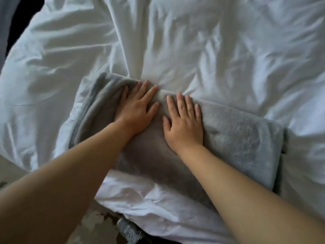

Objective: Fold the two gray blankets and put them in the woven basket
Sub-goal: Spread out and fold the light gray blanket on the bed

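Blanket [237, 138] folded on bed [211, 50], 6 o'clock. Left hand [136, 110], right hand [184, 122] flat, fingers straight, gripping nothing: apparently pressing fold down.

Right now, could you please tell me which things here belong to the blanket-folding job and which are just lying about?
Belongs to the job: gray blanket; left hand and right hand, both pressing flat on it.
Just lying about: rumpled white duvet under the blanket; floor beside the bed.
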